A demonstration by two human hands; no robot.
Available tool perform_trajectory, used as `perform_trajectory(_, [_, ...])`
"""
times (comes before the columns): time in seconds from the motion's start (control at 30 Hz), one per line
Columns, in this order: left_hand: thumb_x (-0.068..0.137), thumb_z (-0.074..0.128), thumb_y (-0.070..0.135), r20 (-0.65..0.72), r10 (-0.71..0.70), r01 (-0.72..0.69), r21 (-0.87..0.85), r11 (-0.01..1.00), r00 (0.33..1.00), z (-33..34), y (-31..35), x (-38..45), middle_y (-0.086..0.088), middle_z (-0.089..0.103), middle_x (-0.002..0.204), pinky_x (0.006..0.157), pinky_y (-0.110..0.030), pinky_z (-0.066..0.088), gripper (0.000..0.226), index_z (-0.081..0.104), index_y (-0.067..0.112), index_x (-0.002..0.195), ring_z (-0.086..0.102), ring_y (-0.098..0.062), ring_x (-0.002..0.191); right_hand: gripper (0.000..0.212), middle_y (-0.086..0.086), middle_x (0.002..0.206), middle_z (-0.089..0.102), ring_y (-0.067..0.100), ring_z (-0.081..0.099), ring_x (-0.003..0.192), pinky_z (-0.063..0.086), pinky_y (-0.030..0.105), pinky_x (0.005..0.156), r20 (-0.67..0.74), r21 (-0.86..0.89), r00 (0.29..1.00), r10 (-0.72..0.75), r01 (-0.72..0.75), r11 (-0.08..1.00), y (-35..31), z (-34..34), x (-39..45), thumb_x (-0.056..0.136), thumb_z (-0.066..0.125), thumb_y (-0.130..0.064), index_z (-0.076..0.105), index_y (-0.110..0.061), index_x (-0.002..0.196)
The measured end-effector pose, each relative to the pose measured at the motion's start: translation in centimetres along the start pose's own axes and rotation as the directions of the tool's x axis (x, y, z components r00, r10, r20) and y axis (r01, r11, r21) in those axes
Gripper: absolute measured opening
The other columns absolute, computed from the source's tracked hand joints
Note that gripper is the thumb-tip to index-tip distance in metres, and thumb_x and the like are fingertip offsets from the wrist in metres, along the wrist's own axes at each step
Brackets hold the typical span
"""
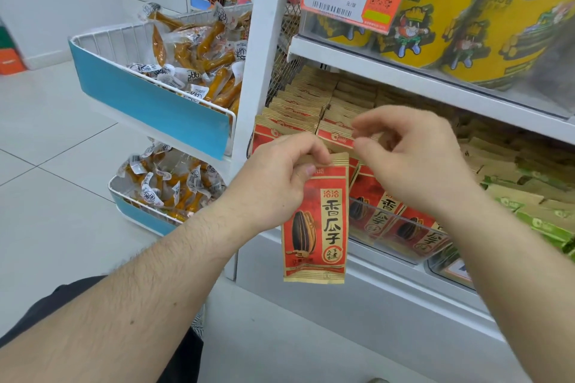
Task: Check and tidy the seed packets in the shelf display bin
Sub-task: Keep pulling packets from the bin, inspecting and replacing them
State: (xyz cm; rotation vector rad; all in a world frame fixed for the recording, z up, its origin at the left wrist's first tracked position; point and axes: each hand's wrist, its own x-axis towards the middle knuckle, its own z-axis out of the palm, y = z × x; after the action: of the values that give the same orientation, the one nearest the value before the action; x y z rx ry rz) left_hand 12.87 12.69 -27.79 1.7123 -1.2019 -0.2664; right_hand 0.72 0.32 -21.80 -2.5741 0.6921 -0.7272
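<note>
Mid-check: my left grip [280, 177] pinches one seed packet [315, 221] by its top, hanging before the display bin [401, 224], right grip [413, 158] loosely curled, empty; next, slot it upright.

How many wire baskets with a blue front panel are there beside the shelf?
2: the upper basket hangs left of the white post, and the lower basket sits under it. Others may be out of view.
</note>
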Motion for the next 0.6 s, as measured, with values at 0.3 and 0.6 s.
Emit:
perform_trajectory(0.3, [0.083,0.075,0.013,0.025,-0.134,0.136,-0.212,0.968,0.991,1.6,0.1,-0.2,0.004,0.073,0.085,0.067,-0.031,0.059,0.028,0.058,0.033,0.093,0.069,-0.011,0.078,0.015,-0.001,0.059,0.068,0.011,0.063,0.051,0.045,0.023,0.045,0.179,0.547,0.932,0.314,-0.359,0.756,2.1,3.2,-3.9,0.082,0.076,-0.016,0.071,-0.016,0.068])
perform_trajectory(0.6, [0.062,0.072,0.020,0.128,-0.320,0.332,-0.587,0.739,0.939,1.7,0.3,-0.4,-0.006,0.072,0.070,0.055,-0.021,0.054,0.018,0.069,0.008,0.076,0.069,-0.014,0.063,0.018,0.001,0.039,0.045,0.011,0.036,0.034,0.031,0.017,0.037,0.239,0.735,0.884,0.402,-0.435,0.520,3.4,1.6,-4.7,0.089,0.065,-0.017,0.066,-0.007,0.074])
